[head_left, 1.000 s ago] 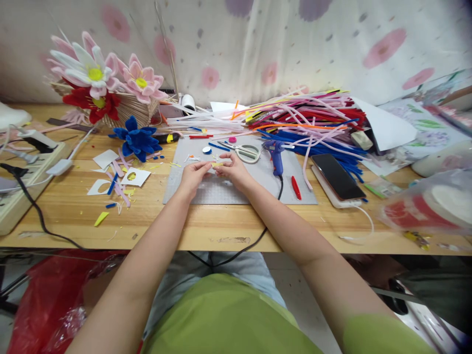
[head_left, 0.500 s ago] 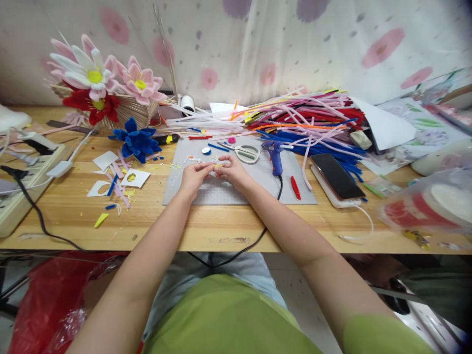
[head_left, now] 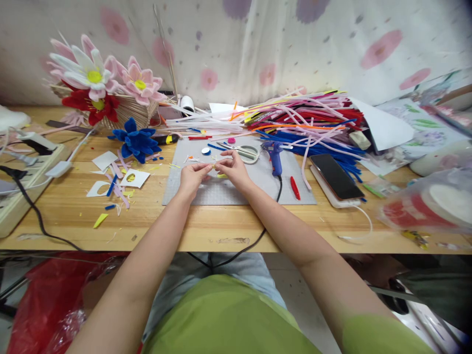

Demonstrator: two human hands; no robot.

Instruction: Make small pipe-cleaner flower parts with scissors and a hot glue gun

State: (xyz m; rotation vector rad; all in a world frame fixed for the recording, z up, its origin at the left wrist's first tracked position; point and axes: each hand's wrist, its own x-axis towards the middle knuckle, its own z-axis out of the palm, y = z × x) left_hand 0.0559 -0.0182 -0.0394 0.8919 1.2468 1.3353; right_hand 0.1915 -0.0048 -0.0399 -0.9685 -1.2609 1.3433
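Observation:
Over the grey cutting mat [head_left: 243,193], my left hand [head_left: 192,180] and my right hand [head_left: 235,171] meet at the fingertips. Between them is a small yellow piece [head_left: 221,175], partly covered by the fingers; its exact kind is too small to tell. Left thumb and index pinch its near end. The right fingers are bent round its other side, the thumb close to the left fingertips. Just beyond the hands lie scissors [head_left: 248,153], a small round blue-and-white disc [head_left: 206,151] and scraps. A blue glue gun [head_left: 275,158] rests to the right.
Beyond the mat are bundles of coloured pipe cleaners [head_left: 295,115]. Fuzzy flowers, one of them blue [head_left: 134,140], stand at the left, with cut paper [head_left: 137,178] before them. A phone [head_left: 337,176], a bagged cup [head_left: 424,206] and a power strip [head_left: 37,182] flank the work area.
The right fingers have shifted slightly upward, and more of the yellow piece shows below them. My left hand stays nearly in place, still pinching.

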